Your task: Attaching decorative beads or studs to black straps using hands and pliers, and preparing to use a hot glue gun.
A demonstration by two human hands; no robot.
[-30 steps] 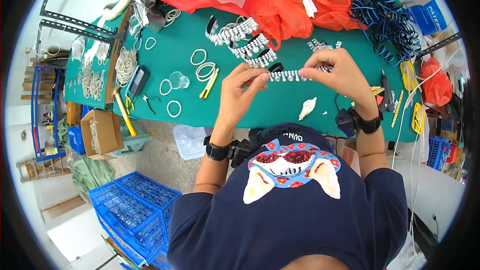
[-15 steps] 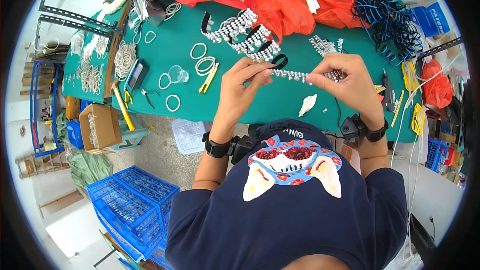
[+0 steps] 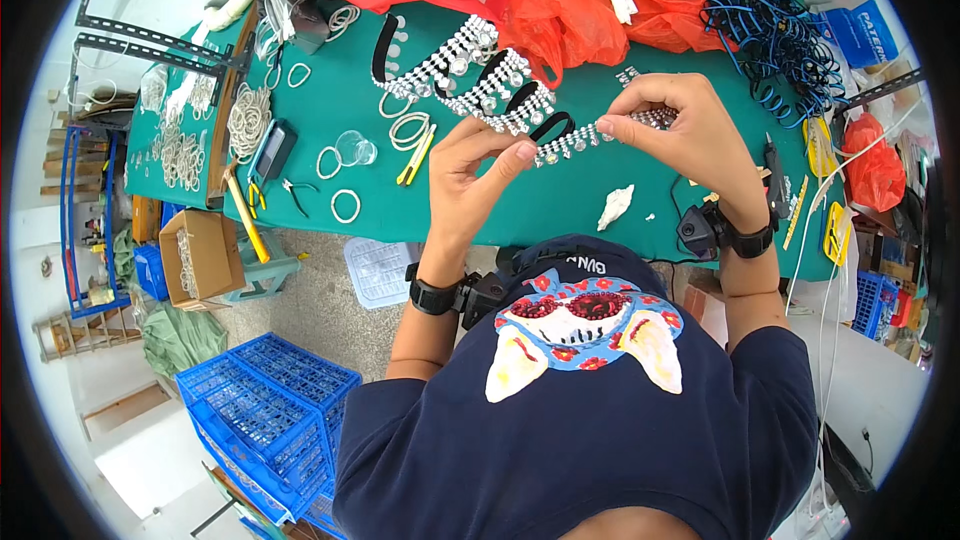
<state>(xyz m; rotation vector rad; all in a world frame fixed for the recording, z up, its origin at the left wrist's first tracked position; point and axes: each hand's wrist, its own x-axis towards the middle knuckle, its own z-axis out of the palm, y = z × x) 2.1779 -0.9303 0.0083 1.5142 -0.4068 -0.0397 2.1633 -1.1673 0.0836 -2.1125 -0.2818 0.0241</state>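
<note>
A long strip of rhinestone trim [image 3: 577,145] with dangling clear drops and a black band stretches between my hands over the green table. My left hand [image 3: 474,172] is closed, pinching the trim at its left part, thumb on top. Beyond it, the strip's loose length [image 3: 465,70] coils toward the back of the table, its black backing showing. My right hand [image 3: 685,130] is closed on the trim too, thumb and fingers pressed together, with part of the strip bunched under the fingers. A small bit of rhinestone trim [image 3: 627,76] lies just beyond my right hand, mostly hidden by it.
Red plastic bags [image 3: 570,25] and a tangle of black-blue cord [image 3: 765,30] cover the table's back. To the left lie white rings [image 3: 345,205], a yellow cutter [image 3: 416,155], pliers [image 3: 296,196] and a hammer [image 3: 246,212]. A glue gun [image 3: 773,175] is at right.
The loose coils have shifted left and opened wider. My right hand has moved slightly left and away from me, now covering most of the small trim bit. Both hands still grip the strip.
</note>
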